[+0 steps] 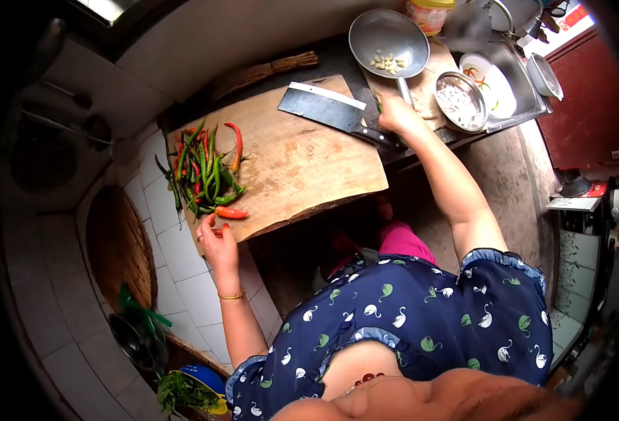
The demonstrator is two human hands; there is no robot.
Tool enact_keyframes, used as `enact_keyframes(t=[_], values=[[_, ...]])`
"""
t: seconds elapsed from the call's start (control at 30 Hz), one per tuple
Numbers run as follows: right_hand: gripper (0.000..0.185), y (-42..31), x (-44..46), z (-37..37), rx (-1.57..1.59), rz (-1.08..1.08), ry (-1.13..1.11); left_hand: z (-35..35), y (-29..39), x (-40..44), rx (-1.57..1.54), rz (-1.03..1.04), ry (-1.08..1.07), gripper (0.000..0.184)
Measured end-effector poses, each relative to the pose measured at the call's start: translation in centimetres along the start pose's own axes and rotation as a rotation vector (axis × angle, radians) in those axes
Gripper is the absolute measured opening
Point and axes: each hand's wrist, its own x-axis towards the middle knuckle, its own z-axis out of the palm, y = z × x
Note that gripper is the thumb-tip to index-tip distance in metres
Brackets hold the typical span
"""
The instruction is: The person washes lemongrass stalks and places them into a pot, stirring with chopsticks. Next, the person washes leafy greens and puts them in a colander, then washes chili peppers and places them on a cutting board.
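A heap of green and red chili peppers (207, 168) lies at the left of the wooden chopping board (309, 158). Beside its near end my left hand (219, 249) rests at the board's corner, fingers bent together; a little red shows among them. One red chili (231, 212) lies just past the fingertips. My right hand (398, 118) is beyond the board's right edge, fingers closed, with a bit of green at their tips that I cannot make out fully. A cleaver (323, 107) lies flat on the board, its black handle below my right hand.
Behind my right hand, a metal pan (389, 35) holds peeled garlic cloves. A steel bowl (481, 112) with pale chopped pieces stands near a white basin (507, 105) in the sink (534, 95). Leafy greens (179, 393) sit in a bowl at lower left.
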Motion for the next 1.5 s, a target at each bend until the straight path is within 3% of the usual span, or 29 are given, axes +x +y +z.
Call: enact_keyframes(t=[0.03,0.13,0.23,0.4,0.47,0.53,0.57,0.6,0.63,0.67,0.73,0.87,0.93,0.97,1.0,1.03,1.07,1.13,1.17,1.27,1.33,1.5], values=[[0.028,0.6,0.6,0.7,-0.025,0.04,-0.089,0.1,0.2,-0.3,-0.002,0.059,-0.008,0.03],[0.029,1.8,2.6,3.5,-0.009,0.079,-0.042,0.7,0.9,-0.6,-0.051,0.208,-0.09,0.027],[0.027,0.4,1.9,2.5,-0.05,0.071,0.013,1.0,2.0,-1.2,-0.178,0.165,-0.099,0.024],[0.031,-5.8,-1.1,0.5,0.183,-0.217,0.5,2.1,3.9,-2.0,-0.305,0.185,-0.103,0.029],[0.027,-11.8,-3.7,-1.2,0.606,-0.131,0.059,2.1,6.5,-2.1,-0.306,0.188,-0.141,0.029],[0.024,-15.8,-3.3,-0.5,0.604,-0.14,-0.38,2.8,7.8,-1.9,-0.263,0.243,-0.162,0.03],[0.025,-16.1,-2.5,2.6,0.671,-0.246,-0.382,3.1,8.3,-1.8,-0.259,0.241,-0.197,0.031],[0.026,-18.3,-2.4,5.8,0.832,-0.193,-0.321,3.5,8.6,-2.0,-0.287,0.199,-0.217,0.031],[0.042,-19.4,-3.1,5.5,0.897,-0.189,-0.402,3.7,8.6,-2.1,-0.268,0.216,-0.221,0.031],[0.051,-19.9,-3.1,6.4,0.85,-0.262,-0.331,3.8,8.5,-2.2,-0.248,0.232,-0.222,0.031],[0.049,-18.9,-4.7,4.5,0.817,-0.42,-0.112,3.8,7.7,-2.4,-0.234,0.212,-0.229,0.031],[0.041,-10.0,-5.9,-3.6,0.995,-0.465,-0.188,3.0,8.8,-3.1,-0.233,0.136,-0.252,0.03],[0.034,-5.2,-6.1,-6.7,0.863,-0.47,0.073,2.1,7.5,-2.7,-0.242,0.095,-0.229,0.03],[0.035,-0.5,-4.8,-7.3,1.126,-0.365,-0.126,2.6,7.2,-2.7,-0.236,0.082,-0.206,0.029],[0.036,3.7,-5.0,-10.5,1.182,-0.233,-0.175,3.0,8.0,-2.8,-0.189,0.091,-0.174,0.029],[0.038,8.3,-4.8,-12.0,1.124,-0.3,0.005,3.4,9.0,-2.9,-0.186,0.105,-0.136,0.028],[0.031,13.3,-4.0,-13.9,0.885,-0.104,0.078,4.0,9.7,-3.0,-0.184,0.118,-0.097,0.027],[0.029,23.8,-2.1,-14.2,1.054,0.104,0.159,5.7,10.7,-3.4,-0.287,0.089,-0.025,0.025],[0.028,28.2,-0.5,-13.8,0.863,0.216,0.205,4.3,12.6,-3.6,-0.146,0.091,-0.036,0.025],[0.03,37.0,1.4,-11.2,0.658,0.42,0.177,8.7,16.6,-5.5,-0.323,-0.029,0.04,0.025],[0.031,40.1,3.6,-9.3,0.626,0.484,0.136,11.5,21.0,-6.9,-0.38,-0.139,-0.008,0.024],[0.035,42.5,10.2,-5.5,0.62,0.618,0.049,16.6,30.8,-7.7,-0.427,-0.167,-0.034,0.02]])
